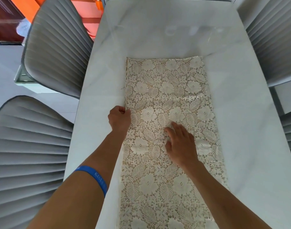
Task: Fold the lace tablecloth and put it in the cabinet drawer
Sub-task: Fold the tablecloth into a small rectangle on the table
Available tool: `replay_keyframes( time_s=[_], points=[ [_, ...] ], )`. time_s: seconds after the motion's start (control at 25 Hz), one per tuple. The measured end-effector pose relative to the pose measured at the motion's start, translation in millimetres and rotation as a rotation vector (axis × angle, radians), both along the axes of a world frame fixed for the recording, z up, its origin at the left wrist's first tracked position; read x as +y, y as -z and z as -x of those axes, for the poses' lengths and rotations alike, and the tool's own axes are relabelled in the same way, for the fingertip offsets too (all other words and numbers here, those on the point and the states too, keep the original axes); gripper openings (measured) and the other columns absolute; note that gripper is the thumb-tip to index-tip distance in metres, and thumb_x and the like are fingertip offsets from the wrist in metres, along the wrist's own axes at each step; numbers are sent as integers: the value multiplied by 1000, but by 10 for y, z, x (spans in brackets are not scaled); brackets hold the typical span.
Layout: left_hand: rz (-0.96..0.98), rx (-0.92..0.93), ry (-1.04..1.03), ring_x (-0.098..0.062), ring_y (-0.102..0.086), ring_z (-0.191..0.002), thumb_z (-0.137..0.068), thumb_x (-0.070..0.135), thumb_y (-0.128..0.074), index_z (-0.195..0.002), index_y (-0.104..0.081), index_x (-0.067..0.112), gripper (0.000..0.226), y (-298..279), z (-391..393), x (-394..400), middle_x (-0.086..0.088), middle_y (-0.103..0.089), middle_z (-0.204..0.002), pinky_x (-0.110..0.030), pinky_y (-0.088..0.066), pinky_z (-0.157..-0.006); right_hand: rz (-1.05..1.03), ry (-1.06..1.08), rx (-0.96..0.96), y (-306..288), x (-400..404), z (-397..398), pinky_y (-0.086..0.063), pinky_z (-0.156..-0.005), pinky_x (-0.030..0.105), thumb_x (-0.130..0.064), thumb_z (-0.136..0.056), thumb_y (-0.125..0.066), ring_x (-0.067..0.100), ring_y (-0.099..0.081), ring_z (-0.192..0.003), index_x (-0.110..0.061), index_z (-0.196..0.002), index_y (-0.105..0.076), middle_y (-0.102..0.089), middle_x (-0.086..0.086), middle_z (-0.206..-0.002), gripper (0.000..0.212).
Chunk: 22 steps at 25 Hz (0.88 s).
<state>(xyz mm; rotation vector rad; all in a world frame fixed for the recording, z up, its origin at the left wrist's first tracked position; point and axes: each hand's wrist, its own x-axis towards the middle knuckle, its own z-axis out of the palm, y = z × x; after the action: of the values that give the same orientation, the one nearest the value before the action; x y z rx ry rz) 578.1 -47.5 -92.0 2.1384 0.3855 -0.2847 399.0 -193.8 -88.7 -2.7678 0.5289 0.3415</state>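
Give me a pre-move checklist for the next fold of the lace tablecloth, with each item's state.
1. Lace tablecloth lies flat as a long strip: ok.
2. Left hand closed on the cloth's left edge: ok.
3. Right hand flat on the cloth, not gripping: not ok for lifting.
4. Table beyond the far end bare: ok.
5. Near end of the cloth, out of frame: cannot tell.
6. Cabinet drawer, not in view: cannot tell.
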Motion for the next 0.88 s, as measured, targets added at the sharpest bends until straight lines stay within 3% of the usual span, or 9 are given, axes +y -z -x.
replay_keyframes(
  time_s=[0.12,0.2,0.28,0.36,0.48,0.64,0.76,0.88],
  points=[
    [27,-10,-8,-10,-58,-61,-83,18,-66,-88,-64,14,7,-20,43,18,6,-61,-70,-37,-59,-75,-14,-10,-8,21,2,32,-20,-119,47,-28,-98,-42,28,-15,-149,-26,-146,-31,-19,4,-162,49],
    [12,-60,23,-17,-60,-79,-84,14,-65,-105,-58,13,22,-58,112,50,-2,-62,-93,-43,-56,-84,-17,-16,-4,23,33,78,-16,-121,47,-29,-99,-41,30,-10,-150,-26,-149,-26,-14,5,-163,52],
    [-257,-242,281,-25,-51,-112,-86,11,-60,-126,-47,17,42,-33,329,129,-9,-50,-128,-45,-46,-97,-15,5,7,28,88,236,-13,-122,50,-34,-100,-39,31,-5,-150,-27,-152,-20,-8,5,-164,55],
    [-398,-425,621,-29,-37,-133,-89,11,-55,-136,-44,17,49,18,808,238,-11,-38,-148,-48,-35,-107,-22,51,40,16,164,555,-9,-122,50,-41,-101,-31,30,3,-151,-29,-154,-10,2,4,-165,58],
    [-379,-399,852,-30,-25,-145,-97,21,-43,-143,-44,12,47,177,1834,566,-14,-30,-156,-51,-25,-116,-36,89,93,12,314,1180,-1,-123,47,-43,-102,-22,27,14,-150,-32,-154,1,13,0,-163,58],
    [-458,-336,890,-24,-7,-150,-100,35,-27,-152,-27,20,55,265,2810,1088,-8,-13,-162,-45,-14,-120,-7,134,87,14,418,1970,-5,-123,46,-42,-102,-24,25,9,-151,-31,-155,-3,7,-1,-164,58],
    [-573,-251,925,-28,-9,-150,-99,44,-22,-154,-20,21,59,122,3253,1372,-11,-10,-162,-46,-18,-118,18,126,57,-7,490,2552,-16,-121,49,-38,-100,-37,30,-6,-151,-27,-155,-17,-7,4,-164,59],
    [-613,-144,835,-35,-18,-147,-96,48,-24,-153,-25,20,64,-44,3706,1568,-17,-17,-160,-49,-27,-114,5,128,51,-33,542,3052,-22,-118,49,-36,-97,-47,32,-16,-149,-25,-153,-26,-15,7,-163,61]
  ],
)
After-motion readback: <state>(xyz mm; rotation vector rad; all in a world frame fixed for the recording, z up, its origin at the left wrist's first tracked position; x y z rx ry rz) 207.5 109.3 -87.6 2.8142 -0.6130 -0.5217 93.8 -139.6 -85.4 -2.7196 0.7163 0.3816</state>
